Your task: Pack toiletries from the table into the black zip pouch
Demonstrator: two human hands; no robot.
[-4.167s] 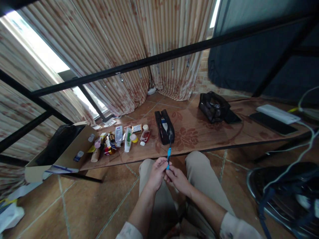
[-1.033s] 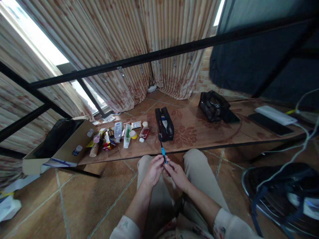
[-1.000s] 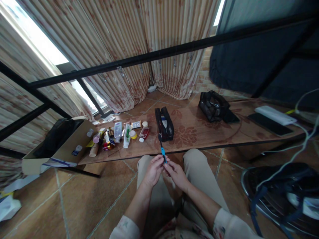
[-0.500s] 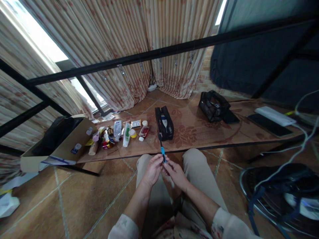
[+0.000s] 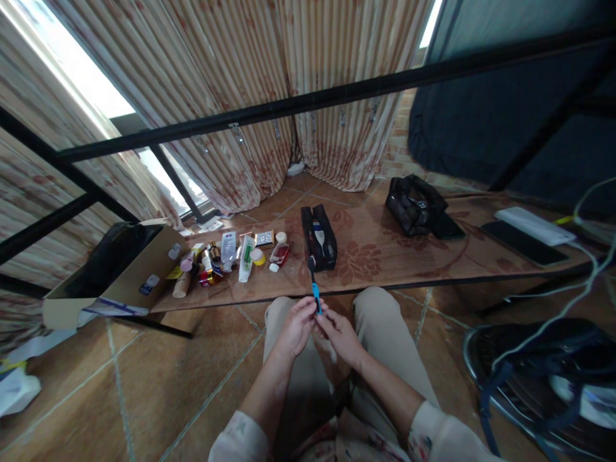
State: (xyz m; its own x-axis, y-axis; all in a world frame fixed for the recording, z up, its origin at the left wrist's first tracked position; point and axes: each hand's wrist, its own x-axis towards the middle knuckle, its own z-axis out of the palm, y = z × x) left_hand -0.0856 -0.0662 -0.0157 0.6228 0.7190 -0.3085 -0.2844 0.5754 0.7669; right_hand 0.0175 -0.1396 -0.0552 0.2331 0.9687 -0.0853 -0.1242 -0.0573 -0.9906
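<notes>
Over my lap, my left hand (image 5: 297, 326) and my right hand (image 5: 342, 333) both pinch the lower end of a toothbrush (image 5: 314, 290) with a blue handle and dark head. The brush points up and away toward the board's near edge. Just beyond its head an open black pouch (image 5: 318, 237) lies on the low brown floral board (image 5: 385, 256), with a white and blue item inside it. To the left of the pouch lies a cluster of small tubes and bottles (image 5: 231, 256).
An open cardboard box (image 5: 115, 282) sits at the board's left end. A black bag (image 5: 414, 205), a dark tablet (image 5: 524, 240) and a white flat box (image 5: 532, 224) lie to the right. A fan with cables (image 5: 539, 372) stands on the tiled floor, right. Black metal bars (image 5: 308, 102) cross overhead.
Since four seconds ago the toothbrush has tilted from leaning right to leaning slightly left. Over the last second both hands and the brush stay almost still; the view shifts a little.
</notes>
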